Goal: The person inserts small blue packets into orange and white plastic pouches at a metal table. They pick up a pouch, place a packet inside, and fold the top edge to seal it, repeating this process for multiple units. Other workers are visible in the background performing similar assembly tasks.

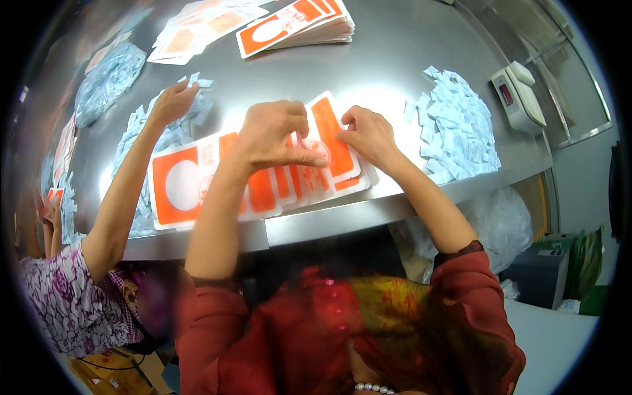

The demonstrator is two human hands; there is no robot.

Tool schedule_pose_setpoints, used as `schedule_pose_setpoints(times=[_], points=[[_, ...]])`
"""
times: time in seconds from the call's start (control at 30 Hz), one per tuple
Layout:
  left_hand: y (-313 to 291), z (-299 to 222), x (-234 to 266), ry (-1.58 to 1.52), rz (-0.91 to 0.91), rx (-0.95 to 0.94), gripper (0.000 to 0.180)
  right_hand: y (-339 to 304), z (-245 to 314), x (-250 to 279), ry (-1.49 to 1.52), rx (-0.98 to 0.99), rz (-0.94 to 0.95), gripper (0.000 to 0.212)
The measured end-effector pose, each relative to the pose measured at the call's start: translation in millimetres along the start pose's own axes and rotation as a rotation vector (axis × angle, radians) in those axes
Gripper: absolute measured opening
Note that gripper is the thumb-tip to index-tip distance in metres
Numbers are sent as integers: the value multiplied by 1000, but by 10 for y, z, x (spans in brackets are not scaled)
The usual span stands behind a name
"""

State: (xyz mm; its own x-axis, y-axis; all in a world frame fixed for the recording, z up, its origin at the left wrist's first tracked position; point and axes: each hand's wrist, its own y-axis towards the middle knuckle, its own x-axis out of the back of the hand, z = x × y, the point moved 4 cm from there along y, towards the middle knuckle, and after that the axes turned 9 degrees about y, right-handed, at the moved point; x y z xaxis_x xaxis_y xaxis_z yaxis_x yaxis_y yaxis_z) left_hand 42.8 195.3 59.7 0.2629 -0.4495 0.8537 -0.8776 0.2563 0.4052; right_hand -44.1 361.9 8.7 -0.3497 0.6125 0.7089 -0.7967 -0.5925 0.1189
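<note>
Flat orange-and-white packets (263,191) lie in an overlapping row along the near edge of the steel table. My left hand (273,135) is over the row, its thumb apart from the curled fingers and nothing seen between them. The top packet (322,125) at the row's right end sits slightly tilted. Against its right edge, my right hand (370,135) has its thumb and fingers closed on the packet's side. To the right of that hand lies a heap of small pale-blue sachets (454,128).
A co-worker's hand (174,102) reaches over another sachet heap (141,145) at left. Stacked packets (296,29) and loose ones (201,29) lie at the back, near a blue plastic bag (108,79). A small white scale (518,99) stands at the right edge.
</note>
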Motion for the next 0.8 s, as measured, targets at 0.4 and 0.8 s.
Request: schedule_pose_setpoints(times=[0.4, 0.8], points=[[51, 41, 18, 171, 64, 41, 16, 27, 21, -87, 589, -292, 262, 15], [86, -21, -190, 199, -76, -26, 23, -74, 155, -243, 660, -184, 214, 27]])
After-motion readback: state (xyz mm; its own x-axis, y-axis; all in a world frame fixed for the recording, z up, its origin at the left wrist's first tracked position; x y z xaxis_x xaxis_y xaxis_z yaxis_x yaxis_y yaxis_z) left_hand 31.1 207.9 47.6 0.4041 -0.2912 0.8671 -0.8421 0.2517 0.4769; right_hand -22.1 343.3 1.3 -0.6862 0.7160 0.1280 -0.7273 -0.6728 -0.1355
